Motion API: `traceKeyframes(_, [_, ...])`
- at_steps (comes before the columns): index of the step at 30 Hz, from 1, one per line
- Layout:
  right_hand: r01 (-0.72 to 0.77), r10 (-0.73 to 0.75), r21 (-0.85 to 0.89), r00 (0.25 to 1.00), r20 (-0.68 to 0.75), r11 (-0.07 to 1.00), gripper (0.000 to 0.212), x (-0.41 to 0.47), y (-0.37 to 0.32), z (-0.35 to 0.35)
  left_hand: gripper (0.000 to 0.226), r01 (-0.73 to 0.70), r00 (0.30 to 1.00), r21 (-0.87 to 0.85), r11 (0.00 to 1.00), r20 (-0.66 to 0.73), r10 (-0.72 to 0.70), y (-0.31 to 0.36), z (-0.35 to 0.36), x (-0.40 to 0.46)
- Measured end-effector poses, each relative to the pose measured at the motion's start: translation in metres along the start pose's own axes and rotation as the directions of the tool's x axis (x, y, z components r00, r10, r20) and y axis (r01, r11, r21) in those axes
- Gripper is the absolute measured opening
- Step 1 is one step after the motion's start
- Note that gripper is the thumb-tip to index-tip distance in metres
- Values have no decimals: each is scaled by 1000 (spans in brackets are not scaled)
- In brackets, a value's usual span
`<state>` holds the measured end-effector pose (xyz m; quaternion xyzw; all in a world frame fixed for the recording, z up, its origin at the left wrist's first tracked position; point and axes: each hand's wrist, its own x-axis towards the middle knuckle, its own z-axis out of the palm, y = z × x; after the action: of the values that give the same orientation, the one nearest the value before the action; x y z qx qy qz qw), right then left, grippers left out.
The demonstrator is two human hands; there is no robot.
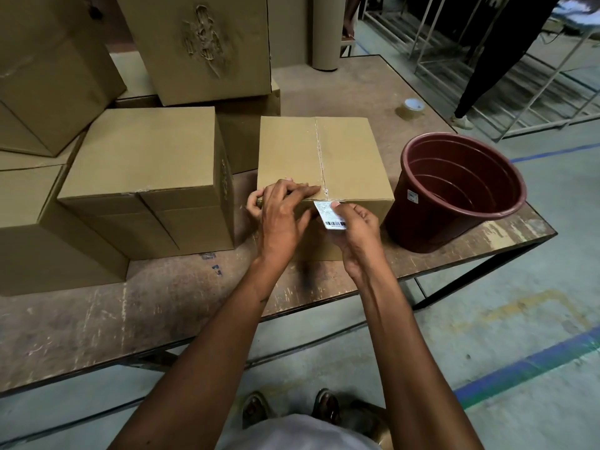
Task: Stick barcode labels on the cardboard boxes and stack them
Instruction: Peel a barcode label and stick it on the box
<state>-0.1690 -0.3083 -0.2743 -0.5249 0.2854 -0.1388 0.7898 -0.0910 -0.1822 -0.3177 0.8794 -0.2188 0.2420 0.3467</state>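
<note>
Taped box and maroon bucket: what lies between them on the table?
Nothing: the head view shows only a narrow strip of bare table between the taped box and the maroon bucket.

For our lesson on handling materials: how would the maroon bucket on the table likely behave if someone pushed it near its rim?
The bucket looks empty, so probably light and easy to slide. It narrows toward its base, so a push near the rim may tip it. It stands close to the table edge, so it could fall off.

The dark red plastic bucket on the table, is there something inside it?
No, the dark red plastic bucket stands upright beside the taped cardboard box, and only its bare ribbed inner wall shows.
</note>
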Motion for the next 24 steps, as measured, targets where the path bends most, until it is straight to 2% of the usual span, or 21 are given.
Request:
traceKeyframes(3, [-36,37,15,999,-32,999,8,1,-4,6,39,11,1000,-8,1000,7,-11,1,-1,0])
traceKeyframes(6, [7,-9,-31,999,-49,999,18,2,-7,9,40,4,1000,-24,1000,14,-4,3,-1,1])
traceKeyframes(9, [119,-129,-201,991,-39,972,22,3,-4,4,44,10,1000,-30,999,17,-10,2,-2,1])
traceKeyframes(12, [263,-280,-435,960,27,861,16,0,1,-3,47,11,999,-21,1000,36,-10,1,-2,1])
traceKeyframes(14, [300,-322,-519,945,49,801,15,0,3,-8,47,12,999,-14,1000,40,-12,1,-3,1])
traceKeyframes(17, [272,-288,-419,957,25,866,16,-2,1,-4,48,30,998,8,1000,50,-30,4,-4,1])
traceKeyframes(20, [162,-172,-251,985,-17,954,17,5,-5,-1,44,26,998,6,1000,54,-26,6,-6,2])
traceKeyframes(22, [121,-124,-269,992,4,956,17,7,-13,-3,41,14,998,22,1000,63,-15,6,-7,4])
traceKeyframes(23, [129,-132,-319,991,11,939,31,7,-17,-5,41,9,998,31,999,67,-11,6,-7,5])
traceKeyframes(24, [144,-150,-386,989,15,911,54,5,-21,-8,41,4,997,36,999,73,-7,5,-8,5])
